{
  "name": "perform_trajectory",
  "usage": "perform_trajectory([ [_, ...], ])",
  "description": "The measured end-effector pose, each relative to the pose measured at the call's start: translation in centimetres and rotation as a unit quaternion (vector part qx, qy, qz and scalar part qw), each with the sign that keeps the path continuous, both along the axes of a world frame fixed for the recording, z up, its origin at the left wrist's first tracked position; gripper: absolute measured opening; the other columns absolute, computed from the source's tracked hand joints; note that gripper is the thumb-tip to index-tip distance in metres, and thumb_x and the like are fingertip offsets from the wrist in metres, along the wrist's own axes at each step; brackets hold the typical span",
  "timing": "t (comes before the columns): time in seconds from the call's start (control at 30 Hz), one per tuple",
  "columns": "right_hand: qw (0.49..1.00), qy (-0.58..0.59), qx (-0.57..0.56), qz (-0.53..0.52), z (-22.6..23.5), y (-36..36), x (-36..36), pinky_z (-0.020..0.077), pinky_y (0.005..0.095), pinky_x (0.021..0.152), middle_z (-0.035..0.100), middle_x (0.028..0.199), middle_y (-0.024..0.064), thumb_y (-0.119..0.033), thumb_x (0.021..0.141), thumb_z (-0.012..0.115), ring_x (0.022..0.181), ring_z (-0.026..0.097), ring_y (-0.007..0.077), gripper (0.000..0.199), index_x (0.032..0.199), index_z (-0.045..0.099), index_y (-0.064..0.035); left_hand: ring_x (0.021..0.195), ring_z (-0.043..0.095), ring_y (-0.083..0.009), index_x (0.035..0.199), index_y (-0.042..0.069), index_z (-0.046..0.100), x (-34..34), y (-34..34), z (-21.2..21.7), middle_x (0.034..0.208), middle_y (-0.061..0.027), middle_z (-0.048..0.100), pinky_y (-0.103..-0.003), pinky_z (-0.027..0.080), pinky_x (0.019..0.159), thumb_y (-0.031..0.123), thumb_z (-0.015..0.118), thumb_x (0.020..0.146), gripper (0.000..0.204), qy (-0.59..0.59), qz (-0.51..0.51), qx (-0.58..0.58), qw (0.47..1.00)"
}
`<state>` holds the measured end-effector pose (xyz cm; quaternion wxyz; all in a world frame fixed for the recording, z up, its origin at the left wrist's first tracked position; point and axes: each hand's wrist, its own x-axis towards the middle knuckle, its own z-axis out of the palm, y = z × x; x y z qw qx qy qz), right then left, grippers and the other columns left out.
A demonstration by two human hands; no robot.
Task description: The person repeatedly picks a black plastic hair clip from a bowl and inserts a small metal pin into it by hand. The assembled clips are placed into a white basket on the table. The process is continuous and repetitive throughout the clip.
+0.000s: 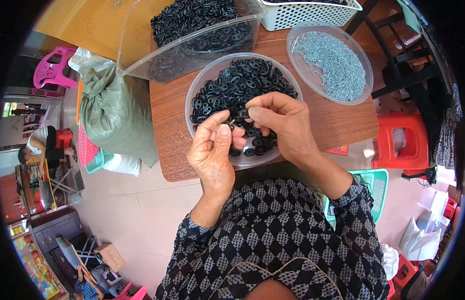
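Observation:
My left hand [211, 150] pinches a small black plastic ring with a grey metal pin at its fingertips. My right hand [280, 122] pinches another small black ring right beside it, the fingertips of both hands almost touching. Both hands hover over the near side of a clear round bowl [192, 92] filled with many small black plastic rings [237, 82]. A second clear oval bowl [365, 75] at the right holds a heap of small grey metal pins [332, 62].
A tilted clear bin [130, 50] of more black rings and a white basket [307, 15] stand at the back of the brown wooden table [337, 122]. A grey-green sack [112, 107] leans at the left, a red stool [402, 142] at the right. Other people sit far left.

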<state>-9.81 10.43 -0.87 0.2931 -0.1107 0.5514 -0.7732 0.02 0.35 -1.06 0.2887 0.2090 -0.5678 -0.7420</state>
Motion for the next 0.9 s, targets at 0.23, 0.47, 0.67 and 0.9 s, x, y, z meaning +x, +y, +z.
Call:
perform_trajectory([
  [0.23,0.998,-0.059,-0.025,0.016,-0.5,-0.6,0.2,0.0400,0.0172,0.048,0.062,0.072,0.0040,-0.006,0.079,0.065,0.059,0.053,0.0057,0.011,0.086,0.063,0.0014,0.068,0.059,-0.0088,0.111,-0.004,0.056,-0.1,0.5,-0.1,0.081,-0.0084,0.063,-0.020,0.049,0.060,0.005,0.051,0.091,0.022,-0.017,0.008,-0.056,0.998],
  [0.47,0.993,-0.116,-0.008,0.030,-0.3,-0.6,-0.5,0.0394,0.0185,0.048,0.062,0.071,0.0056,-0.008,0.076,0.067,0.059,0.055,0.0078,0.011,0.082,0.062,0.0006,0.062,0.059,-0.0133,0.107,-0.007,0.057,-0.3,0.8,0.1,0.078,-0.0121,0.064,-0.023,0.049,0.057,0.002,0.055,0.087,0.022,-0.020,0.025,-0.052,0.998],
  [0.67,0.989,-0.142,-0.009,0.037,-0.2,-1.1,-0.4,0.0391,0.0188,0.047,0.062,0.069,0.0060,-0.007,0.077,0.066,0.057,0.056,0.0086,0.009,0.079,0.062,0.0006,0.064,0.059,-0.0080,0.111,-0.004,0.056,-0.2,0.6,-0.3,0.081,-0.0083,0.064,-0.018,0.049,0.057,0.004,0.053,0.090,0.023,-0.025,0.018,-0.063,0.998],
  [0.9,0.995,-0.100,-0.004,0.017,-0.2,-1.5,0.0,0.0390,0.0186,0.047,0.061,0.069,0.0060,-0.007,0.078,0.064,0.058,0.057,0.0091,0.009,0.081,0.061,0.0012,0.065,0.058,-0.0069,0.113,-0.003,0.055,-0.3,0.7,-0.4,0.081,-0.0069,0.064,-0.018,0.050,0.058,0.004,0.052,0.090,0.024,-0.037,0.028,-0.070,0.996],
])
